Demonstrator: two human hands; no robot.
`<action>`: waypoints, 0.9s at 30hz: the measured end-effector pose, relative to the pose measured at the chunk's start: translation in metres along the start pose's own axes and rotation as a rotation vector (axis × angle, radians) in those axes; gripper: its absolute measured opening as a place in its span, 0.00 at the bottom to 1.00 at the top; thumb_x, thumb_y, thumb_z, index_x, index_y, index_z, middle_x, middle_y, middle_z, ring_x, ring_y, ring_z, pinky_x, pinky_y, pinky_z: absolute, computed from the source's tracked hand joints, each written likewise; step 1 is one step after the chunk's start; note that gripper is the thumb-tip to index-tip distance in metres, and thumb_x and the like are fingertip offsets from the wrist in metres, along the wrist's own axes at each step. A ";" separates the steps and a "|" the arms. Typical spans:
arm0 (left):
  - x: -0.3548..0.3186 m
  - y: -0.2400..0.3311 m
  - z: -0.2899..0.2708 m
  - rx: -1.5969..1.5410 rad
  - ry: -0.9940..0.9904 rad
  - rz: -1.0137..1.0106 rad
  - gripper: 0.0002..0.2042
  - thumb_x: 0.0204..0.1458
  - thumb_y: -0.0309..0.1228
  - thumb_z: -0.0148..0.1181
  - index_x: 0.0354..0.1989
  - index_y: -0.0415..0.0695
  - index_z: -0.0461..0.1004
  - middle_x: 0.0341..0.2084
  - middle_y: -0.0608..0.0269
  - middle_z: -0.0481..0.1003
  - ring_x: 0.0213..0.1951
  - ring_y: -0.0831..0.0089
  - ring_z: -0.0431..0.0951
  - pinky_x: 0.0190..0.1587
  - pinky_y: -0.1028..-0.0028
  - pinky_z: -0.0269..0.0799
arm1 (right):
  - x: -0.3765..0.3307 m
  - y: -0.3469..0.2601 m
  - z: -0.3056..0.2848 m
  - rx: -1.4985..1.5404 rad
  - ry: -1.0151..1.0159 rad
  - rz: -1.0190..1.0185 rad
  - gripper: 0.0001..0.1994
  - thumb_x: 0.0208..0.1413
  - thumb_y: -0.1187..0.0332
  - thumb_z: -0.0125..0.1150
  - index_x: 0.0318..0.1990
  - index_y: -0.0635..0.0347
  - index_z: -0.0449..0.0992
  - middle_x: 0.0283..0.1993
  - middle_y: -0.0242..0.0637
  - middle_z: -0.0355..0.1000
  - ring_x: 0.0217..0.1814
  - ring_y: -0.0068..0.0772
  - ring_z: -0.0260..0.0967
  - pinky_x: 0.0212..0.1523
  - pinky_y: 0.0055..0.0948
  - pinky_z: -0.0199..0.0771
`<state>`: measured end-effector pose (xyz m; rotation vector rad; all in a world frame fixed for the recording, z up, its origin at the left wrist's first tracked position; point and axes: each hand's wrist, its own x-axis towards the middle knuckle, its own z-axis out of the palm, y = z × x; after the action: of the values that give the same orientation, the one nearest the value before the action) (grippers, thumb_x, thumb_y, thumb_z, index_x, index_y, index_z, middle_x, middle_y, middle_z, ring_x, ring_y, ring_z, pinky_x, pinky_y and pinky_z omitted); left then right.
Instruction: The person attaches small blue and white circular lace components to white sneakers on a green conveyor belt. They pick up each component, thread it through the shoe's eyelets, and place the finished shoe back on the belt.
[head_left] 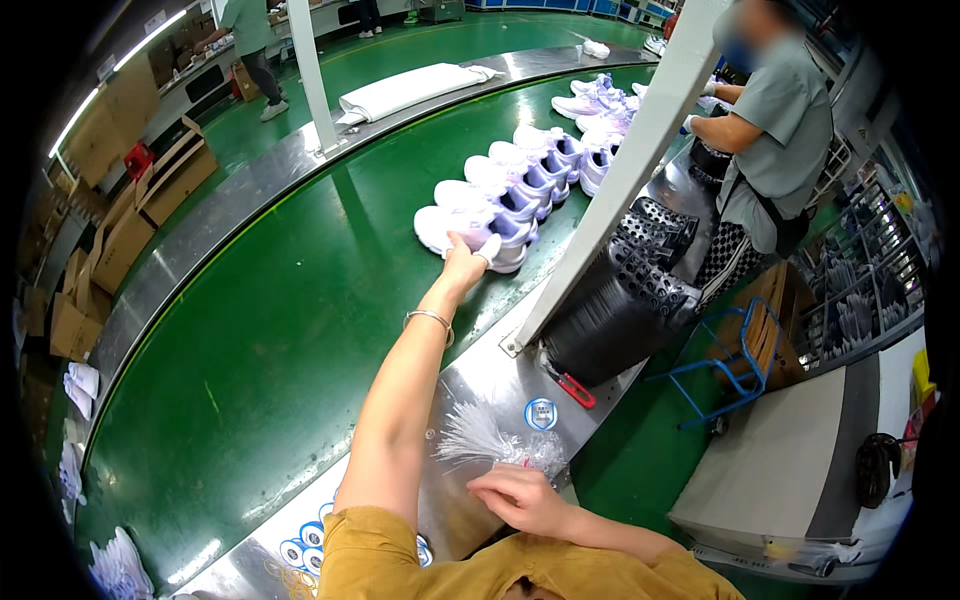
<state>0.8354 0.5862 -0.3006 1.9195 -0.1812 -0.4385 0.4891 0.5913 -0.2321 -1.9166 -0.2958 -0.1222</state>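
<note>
Sneaker [470,232], the nearest white-and-lilac one on the green conveyor belt [260,350], is what your left hand [465,262] reaches; it lies at the near end of a row of similar shoes [545,165] that runs away from you along the belt. Start nearest, though: your right hand [520,497] rests on the steel edge of the line [490,380], fingers curled over the tail of a bundle of clear plastic tag fasteners [495,438]. Whether you actually pinch any of them, I cannot tell. That bundle is loose and fanned out, so a careless drag of your wrist can scatter the strands off the rim. Round blue-and-white stickers [305,540] lie by your elbow and can be swept off the same way.

Farther out, your left arm is at full stretch, the fingers clasping the sneaker at its heel end. With so little reach left, the hold looks shallow to me; the shoe may slip, tip, or nudge its neighbour out of line. Leaning further risks pulling your right hand through the fasteners.

Beyond that, a slanted white post [640,150] and stacked black perforated bins [640,270] stand close on the right. Farthest along, another person [770,130] works the same row.
</note>
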 end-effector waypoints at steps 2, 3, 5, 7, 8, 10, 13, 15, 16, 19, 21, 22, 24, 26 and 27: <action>0.008 -0.011 -0.004 0.063 -0.039 0.072 0.52 0.45 0.56 0.59 0.65 0.30 0.38 0.58 0.31 0.58 0.59 0.46 0.62 0.59 0.65 0.60 | 0.001 -0.003 -0.002 -0.001 0.001 -0.043 0.07 0.47 0.80 0.58 0.36 0.65 0.75 0.29 0.40 0.72 0.30 0.39 0.71 0.30 0.30 0.69; 0.011 -0.025 -0.014 0.093 -0.036 0.121 0.49 0.46 0.54 0.59 0.65 0.31 0.44 0.55 0.32 0.63 0.57 0.47 0.65 0.58 0.65 0.62 | 0.000 -0.006 -0.003 0.005 -0.010 -0.061 0.07 0.47 0.80 0.58 0.36 0.65 0.75 0.29 0.40 0.72 0.30 0.38 0.71 0.30 0.30 0.69; -0.002 -0.013 -0.042 0.099 0.001 -0.025 0.29 0.52 0.41 0.57 0.58 0.35 0.63 0.45 0.53 0.73 0.41 0.64 0.74 0.43 0.68 0.71 | 0.003 -0.011 -0.009 -0.040 -0.033 -0.089 0.07 0.47 0.80 0.58 0.36 0.65 0.75 0.29 0.40 0.72 0.29 0.38 0.71 0.29 0.30 0.70; -0.058 0.021 -0.079 -0.122 -0.122 -0.054 0.24 0.53 0.36 0.55 0.57 0.39 0.66 0.42 0.59 0.73 0.39 0.70 0.73 0.41 0.72 0.71 | 0.004 -0.009 -0.016 -0.033 0.007 -0.106 0.07 0.48 0.80 0.58 0.36 0.64 0.75 0.29 0.40 0.73 0.29 0.38 0.71 0.28 0.29 0.70; -0.089 0.035 -0.101 -0.196 -0.161 -0.005 0.22 0.54 0.34 0.54 0.58 0.41 0.66 0.44 0.59 0.73 0.42 0.70 0.73 0.41 0.72 0.71 | 0.008 -0.013 -0.019 -0.017 0.025 -0.097 0.07 0.49 0.79 0.58 0.37 0.64 0.75 0.29 0.39 0.73 0.29 0.37 0.71 0.28 0.29 0.70; -0.145 0.058 -0.125 -0.303 -0.216 0.114 0.21 0.56 0.31 0.51 0.59 0.43 0.65 0.48 0.59 0.72 0.46 0.69 0.72 0.42 0.72 0.71 | 0.012 -0.018 -0.026 0.081 0.078 0.018 0.07 0.52 0.79 0.57 0.39 0.65 0.75 0.31 0.37 0.75 0.29 0.27 0.72 0.26 0.24 0.69; -0.249 0.064 -0.138 -0.460 -0.299 0.245 0.23 0.59 0.37 0.48 0.62 0.44 0.61 0.56 0.55 0.67 0.53 0.66 0.70 0.43 0.72 0.72 | 0.025 -0.030 -0.031 0.212 0.160 0.209 0.09 0.58 0.75 0.54 0.44 0.68 0.73 0.35 0.37 0.76 0.37 0.22 0.73 0.37 0.20 0.70; -0.304 0.056 -0.137 -0.841 -0.436 0.114 0.28 0.60 0.47 0.44 0.63 0.43 0.58 0.57 0.51 0.66 0.50 0.65 0.72 0.41 0.72 0.72 | 0.035 -0.036 -0.026 0.325 0.194 0.160 0.12 0.59 0.71 0.54 0.48 0.66 0.70 0.41 0.37 0.75 0.43 0.24 0.71 0.41 0.21 0.70; -0.330 0.050 -0.133 -0.900 -0.425 0.155 0.30 0.59 0.50 0.42 0.64 0.42 0.57 0.56 0.51 0.66 0.49 0.64 0.72 0.41 0.71 0.72 | 0.040 -0.038 -0.023 0.385 0.183 0.117 0.14 0.60 0.69 0.53 0.50 0.66 0.69 0.44 0.39 0.73 0.46 0.25 0.70 0.43 0.23 0.69; -0.386 0.023 -0.114 -1.108 -0.423 0.219 0.33 0.59 0.55 0.37 0.65 0.43 0.54 0.56 0.49 0.66 0.44 0.62 0.74 0.37 0.69 0.73 | 0.045 -0.061 -0.012 0.577 0.059 -0.036 0.19 0.62 0.62 0.50 0.55 0.66 0.65 0.51 0.40 0.69 0.54 0.28 0.65 0.51 0.27 0.67; -0.409 0.009 -0.106 -1.216 -0.387 0.257 0.32 0.59 0.55 0.37 0.66 0.47 0.53 0.56 0.49 0.65 0.44 0.62 0.74 0.36 0.69 0.73 | 0.041 -0.063 0.002 0.735 -0.102 -0.106 0.20 0.63 0.62 0.50 0.56 0.65 0.65 0.50 0.39 0.69 0.55 0.28 0.64 0.54 0.26 0.65; -0.419 0.001 -0.102 -1.216 -0.371 0.275 0.32 0.59 0.55 0.37 0.66 0.48 0.53 0.57 0.49 0.64 0.44 0.61 0.74 0.36 0.69 0.73 | 0.038 -0.064 0.008 0.607 -0.159 -0.146 0.18 0.64 0.61 0.47 0.56 0.64 0.65 0.46 0.37 0.70 0.48 0.25 0.67 0.48 0.23 0.69; -0.435 -0.010 -0.098 -1.251 -0.364 0.282 0.33 0.57 0.56 0.39 0.67 0.51 0.51 0.59 0.48 0.62 0.44 0.60 0.74 0.34 0.69 0.74 | 0.029 -0.071 0.015 0.495 -0.210 -0.066 0.17 0.64 0.62 0.46 0.55 0.63 0.66 0.43 0.36 0.71 0.43 0.23 0.69 0.43 0.22 0.71; -0.453 -0.017 -0.098 -1.291 -0.394 0.272 0.33 0.57 0.57 0.41 0.68 0.53 0.50 0.58 0.48 0.62 0.44 0.58 0.75 0.32 0.70 0.74 | 0.019 -0.074 0.031 0.437 -0.215 -0.040 0.15 0.65 0.63 0.43 0.52 0.63 0.68 0.37 0.33 0.72 0.34 0.20 0.70 0.34 0.20 0.72; -0.460 -0.019 -0.096 -1.312 -0.414 0.267 0.34 0.56 0.57 0.42 0.68 0.54 0.50 0.58 0.48 0.62 0.44 0.58 0.75 0.32 0.71 0.74 | 0.013 -0.077 0.036 0.473 -0.243 -0.012 0.16 0.65 0.63 0.43 0.52 0.64 0.67 0.39 0.34 0.71 0.37 0.21 0.69 0.36 0.21 0.72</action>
<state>0.4474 0.8271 -0.1875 0.5001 -0.3111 -0.5652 0.4795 0.6527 -0.1728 -1.4581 -0.4550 0.1628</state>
